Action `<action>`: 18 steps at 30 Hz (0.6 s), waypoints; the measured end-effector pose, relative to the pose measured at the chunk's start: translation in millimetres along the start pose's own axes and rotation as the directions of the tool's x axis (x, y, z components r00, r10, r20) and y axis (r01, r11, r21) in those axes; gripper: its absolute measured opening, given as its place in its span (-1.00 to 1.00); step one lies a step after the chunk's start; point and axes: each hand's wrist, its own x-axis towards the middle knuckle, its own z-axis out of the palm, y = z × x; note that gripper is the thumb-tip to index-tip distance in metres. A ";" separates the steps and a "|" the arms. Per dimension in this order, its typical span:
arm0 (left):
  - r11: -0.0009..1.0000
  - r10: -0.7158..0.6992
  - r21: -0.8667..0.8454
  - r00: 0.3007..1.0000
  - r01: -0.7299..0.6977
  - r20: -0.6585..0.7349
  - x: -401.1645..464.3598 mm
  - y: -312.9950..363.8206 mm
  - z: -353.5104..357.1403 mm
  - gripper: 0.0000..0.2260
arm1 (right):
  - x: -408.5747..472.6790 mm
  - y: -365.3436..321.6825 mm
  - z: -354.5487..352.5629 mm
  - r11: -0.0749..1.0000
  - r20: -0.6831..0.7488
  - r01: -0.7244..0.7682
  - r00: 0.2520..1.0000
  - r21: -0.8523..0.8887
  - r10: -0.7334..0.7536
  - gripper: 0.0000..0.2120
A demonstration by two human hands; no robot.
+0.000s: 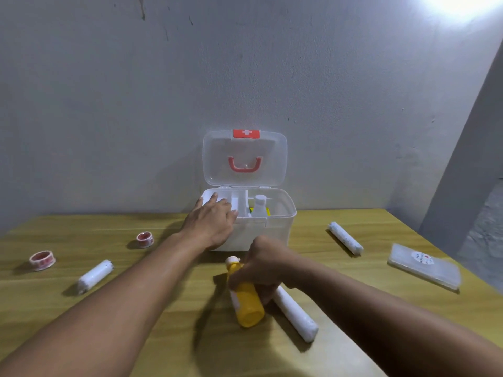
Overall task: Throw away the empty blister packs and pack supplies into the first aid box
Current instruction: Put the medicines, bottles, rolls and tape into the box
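The white first aid box (pixel 275 235) stands at the table's far middle, its clear lid up with a red handle. A small clear bottle with a white cap (pixel 259 205) stands inside it. My left hand (pixel 211 220) rests on the box's front left rim, fingers over the white inner tray. My right hand (pixel 262 263) grips a yellow bottle (pixel 246 300) with a white cap, tilted just above the table in front of the box. A white bandage roll (pixel 295 314) lies beside that bottle.
Two red-printed tape rolls (pixel 145 239) (pixel 42 260) and a bandage roll (pixel 95 276) lie on the left of the wooden table (pixel 152 330). On the right lie another bandage roll (pixel 345 238) and a flat clear pouch (pixel 424 265) near the table edge. A grey wall stands behind.
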 end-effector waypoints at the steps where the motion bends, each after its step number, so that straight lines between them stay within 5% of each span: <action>1: 1.000 -0.008 -0.002 1.000 0.008 0.004 -0.2 0.8 -0.9 -0.61 | -3.0 1.5 -6.1 0.999 0.027 -0.014 1.000 0.048 0.013 -0.71; 4: 1.000 -0.020 -0.015 1.000 0.020 0.010 -3.2 5.9 -5.3 -0.63 | -12.9 5.2 -38.9 0.986 0.015 -0.003 1.000 0.164 0.001 -0.66; 9: 0.999 -0.017 -0.052 1.000 0.017 0.001 -6.3 18.3 -8.6 -0.71 | -19.7 4.7 -113.7 0.932 -0.282 0.177 0.956 0.317 -0.085 -0.50; 14: 0.998 -0.008 -0.057 1.000 0.008 0.002 -5.5 23.4 -3.5 -0.75 | 17.1 7.4 -130.6 0.960 -0.508 0.255 0.846 0.116 -0.164 -0.47; 18: 1.000 -0.003 -0.024 1.000 0.003 -0.002 -7.6 25.2 -2.8 -0.70 | 45.0 15.3 -119.5 0.959 -0.464 0.221 0.840 -0.179 -0.280 -0.53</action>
